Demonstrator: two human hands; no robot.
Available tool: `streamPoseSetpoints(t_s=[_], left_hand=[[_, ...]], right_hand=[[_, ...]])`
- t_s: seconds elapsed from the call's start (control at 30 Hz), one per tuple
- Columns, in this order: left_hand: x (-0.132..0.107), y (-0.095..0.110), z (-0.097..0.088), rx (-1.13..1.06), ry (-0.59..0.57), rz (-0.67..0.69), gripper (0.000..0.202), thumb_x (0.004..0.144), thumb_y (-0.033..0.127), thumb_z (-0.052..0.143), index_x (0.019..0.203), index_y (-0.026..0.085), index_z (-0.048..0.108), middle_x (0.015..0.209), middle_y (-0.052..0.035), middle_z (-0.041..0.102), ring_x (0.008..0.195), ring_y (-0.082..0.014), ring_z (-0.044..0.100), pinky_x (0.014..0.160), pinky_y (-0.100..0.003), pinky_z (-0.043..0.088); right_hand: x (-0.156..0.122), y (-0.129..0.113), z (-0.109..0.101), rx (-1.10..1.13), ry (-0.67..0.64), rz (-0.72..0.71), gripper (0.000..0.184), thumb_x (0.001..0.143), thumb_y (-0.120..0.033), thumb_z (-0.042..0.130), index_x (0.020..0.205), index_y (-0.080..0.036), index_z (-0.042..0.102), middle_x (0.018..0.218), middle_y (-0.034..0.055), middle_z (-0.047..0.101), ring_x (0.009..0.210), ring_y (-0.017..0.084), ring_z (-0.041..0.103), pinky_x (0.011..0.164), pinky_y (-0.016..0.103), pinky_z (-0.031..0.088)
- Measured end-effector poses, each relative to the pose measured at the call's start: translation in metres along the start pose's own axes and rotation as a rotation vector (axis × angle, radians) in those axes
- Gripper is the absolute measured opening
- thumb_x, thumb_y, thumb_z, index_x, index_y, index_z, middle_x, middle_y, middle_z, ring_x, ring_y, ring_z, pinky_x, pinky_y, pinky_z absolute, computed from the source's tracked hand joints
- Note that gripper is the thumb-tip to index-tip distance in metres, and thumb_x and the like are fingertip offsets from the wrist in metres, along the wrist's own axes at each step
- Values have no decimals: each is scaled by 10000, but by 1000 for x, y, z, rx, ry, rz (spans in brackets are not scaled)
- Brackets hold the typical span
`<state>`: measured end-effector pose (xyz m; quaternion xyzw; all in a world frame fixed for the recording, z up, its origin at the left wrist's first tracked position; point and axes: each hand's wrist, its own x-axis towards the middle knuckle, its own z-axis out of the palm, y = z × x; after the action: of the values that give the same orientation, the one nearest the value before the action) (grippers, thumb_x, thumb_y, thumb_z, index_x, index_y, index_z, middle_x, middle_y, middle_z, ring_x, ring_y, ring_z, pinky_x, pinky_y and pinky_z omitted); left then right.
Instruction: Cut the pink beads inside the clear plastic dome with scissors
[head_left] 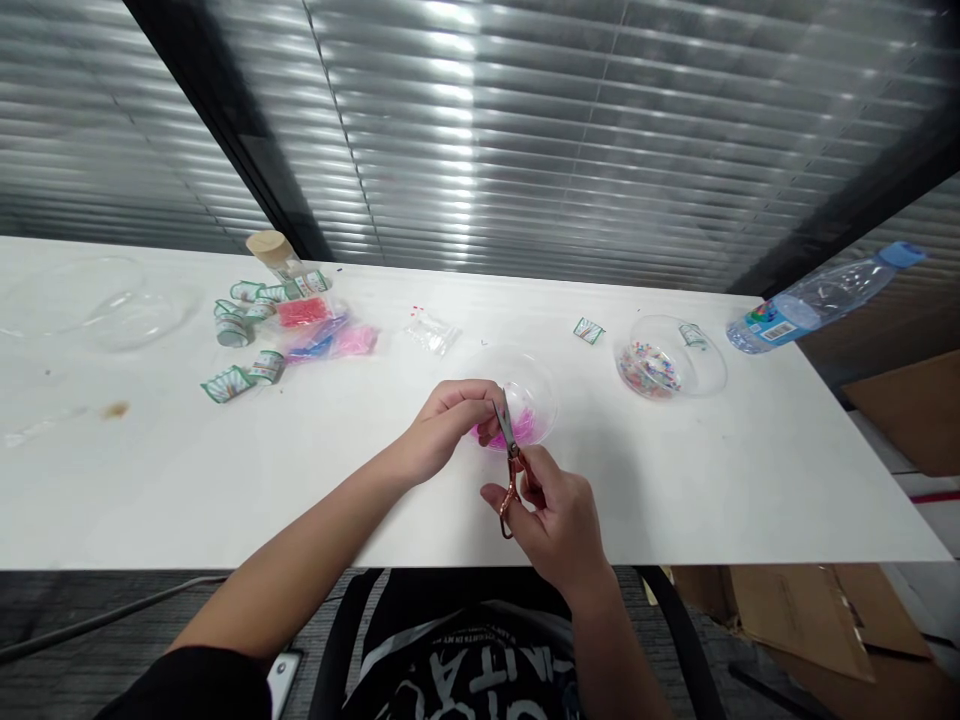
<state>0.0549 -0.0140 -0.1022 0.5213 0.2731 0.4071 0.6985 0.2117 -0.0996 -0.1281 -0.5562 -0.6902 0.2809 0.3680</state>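
My right hand [562, 510] grips a pair of scissors [513, 455] by its copper-coloured handles, thumb and fingers in the loops. The blades are slightly apart and point away from me, reaching up to the fingertips of my left hand [446, 425]. That hand is closed in a pinch, and whatever lies between its fingers is too small to make out. Beneath both hands stands a clear shallow dish [546, 375] on the white table, with bright pink strands or small pieces [529, 425] in it.
To the right sit a clear dish of multicoloured beads [649, 370] and a tilted plastic bottle [817, 300]. At left are bags of red, blue and pink pieces [330, 335], several green-white packets [232, 383] and a cork-topped jar [274, 252]. A small clear bag [431, 332] lies behind.
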Motion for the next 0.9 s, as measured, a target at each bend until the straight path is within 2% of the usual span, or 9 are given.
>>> streamPoseSetpoints(t_s=[0.47, 0.9], left_hand=[[-1, -2, -2, 24, -30, 40, 202, 816, 187, 504, 636, 141, 581, 619, 3, 505, 579, -80, 433, 555, -232, 352], [-3, 3, 4, 225, -23, 131, 269, 906, 247, 492, 670, 135, 555, 643, 8, 495, 618, -82, 431, 594, -230, 370]], right_hand=[[0, 1, 0, -3, -4, 30, 269, 860, -426, 630, 830, -196, 493, 548, -82, 354, 475, 74, 288, 492, 212, 264], [-3, 3, -1, 274, -89, 118, 191, 853, -325, 658, 833, -203, 512, 528, -92, 396, 462, 71, 357, 488, 210, 310]])
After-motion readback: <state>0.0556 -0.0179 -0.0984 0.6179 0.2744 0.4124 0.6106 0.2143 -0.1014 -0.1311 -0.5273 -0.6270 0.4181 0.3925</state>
